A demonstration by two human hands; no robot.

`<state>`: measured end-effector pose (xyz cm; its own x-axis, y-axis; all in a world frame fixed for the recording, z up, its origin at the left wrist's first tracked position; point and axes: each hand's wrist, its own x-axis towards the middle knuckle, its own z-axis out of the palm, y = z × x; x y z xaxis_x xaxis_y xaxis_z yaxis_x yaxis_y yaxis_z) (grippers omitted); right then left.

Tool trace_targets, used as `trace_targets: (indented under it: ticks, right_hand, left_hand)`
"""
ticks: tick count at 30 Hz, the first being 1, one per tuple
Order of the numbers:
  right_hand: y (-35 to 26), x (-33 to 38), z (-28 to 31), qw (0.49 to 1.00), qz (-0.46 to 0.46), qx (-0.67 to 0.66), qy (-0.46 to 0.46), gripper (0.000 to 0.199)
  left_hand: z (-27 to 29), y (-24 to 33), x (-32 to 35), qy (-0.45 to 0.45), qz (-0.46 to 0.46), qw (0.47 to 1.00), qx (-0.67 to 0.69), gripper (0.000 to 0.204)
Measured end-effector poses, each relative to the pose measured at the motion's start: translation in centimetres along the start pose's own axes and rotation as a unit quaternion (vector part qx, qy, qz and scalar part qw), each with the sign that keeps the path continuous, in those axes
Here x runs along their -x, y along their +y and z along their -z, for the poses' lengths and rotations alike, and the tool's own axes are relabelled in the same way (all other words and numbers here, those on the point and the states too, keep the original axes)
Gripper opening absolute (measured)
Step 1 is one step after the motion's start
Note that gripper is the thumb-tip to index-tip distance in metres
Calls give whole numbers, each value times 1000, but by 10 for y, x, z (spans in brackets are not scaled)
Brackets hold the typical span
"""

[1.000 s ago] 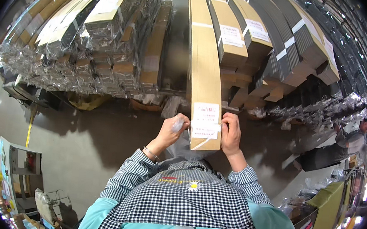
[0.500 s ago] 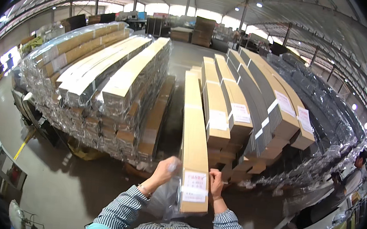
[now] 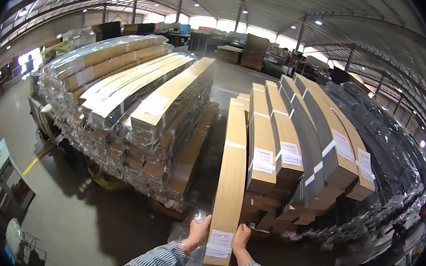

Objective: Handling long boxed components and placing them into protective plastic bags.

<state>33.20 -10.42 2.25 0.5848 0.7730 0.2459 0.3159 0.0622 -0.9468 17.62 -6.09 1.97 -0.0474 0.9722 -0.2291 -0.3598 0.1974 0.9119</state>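
A long cardboard bundle points straight toward me, with a white label and clear tape at its near end. Beside its left edge, level with the label's upper part, my left hand is closed on clear plastic film. More of that film hangs below the hand, left of the bundle. My right hand is closed against the bundle's right edge, opposite the left one. What its curled fingers hold is hidden.
Several labelled cardboard bundles are stacked close on the right, beside plastic-wrapped dark stock. A film-wrapped stack stands on the left. A person is at the far right. A metal-framed stand is at lower left.
The whole view has shifted, so the stacks sit lower and farther right. My left hand has come in against the bundle's edge, and both hands are nearer the labelled end.
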Motion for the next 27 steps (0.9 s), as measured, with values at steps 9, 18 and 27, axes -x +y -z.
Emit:
trace_targets:
  ticks: [9,18,27]
  right_hand:
    - [199,56,-28,981,-8,180,66,23]
    - [68,8,3,983,-31,-95,-155,25]
    - [109,49,-34,935,-326,-119,-69,22]
  left_hand:
    - [74,-94,-18,-67,-128,898,-417,45]
    - [54,9,34,-127,-187,862,-454,43]
    - [92,-46,41,-118,-147,861,-473,31]
